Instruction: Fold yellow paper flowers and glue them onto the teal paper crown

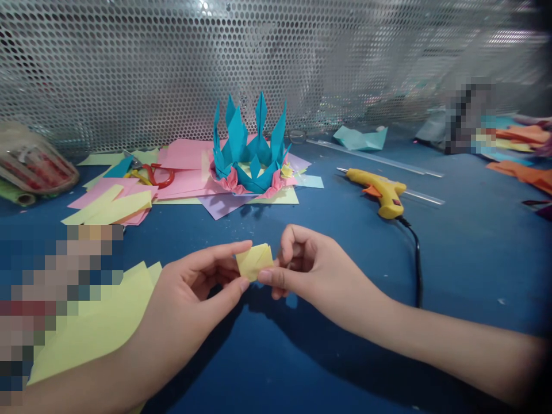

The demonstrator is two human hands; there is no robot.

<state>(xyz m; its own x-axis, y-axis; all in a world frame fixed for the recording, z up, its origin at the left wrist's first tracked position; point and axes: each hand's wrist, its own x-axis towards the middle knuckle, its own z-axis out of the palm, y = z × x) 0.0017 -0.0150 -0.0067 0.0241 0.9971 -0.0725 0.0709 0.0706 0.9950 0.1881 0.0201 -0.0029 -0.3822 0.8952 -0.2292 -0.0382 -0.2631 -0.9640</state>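
Note:
A small folded piece of yellow paper (255,262) is held up over the blue table between both hands. My left hand (202,282) pinches its left side, index finger at the top edge and thumb at the bottom corner. At the lower right edge, my right hand (302,261) grips the same piece with the thumb in front; its other fingers curl behind, partly hidden. Behind the hands stands a blue folded-paper crown-like piece (259,152) with pointed upright petals and pink crumpled paper (276,184) round its base.
A yellow glue gun (379,190) lies to the right, its black cord (417,259) running forward. Clear sticks (366,155) lie behind it. Red-handled scissors (160,177) rest on pink and yellow sheets. More yellow paper (116,310) lies left; perforated metal (172,69) borders the back.

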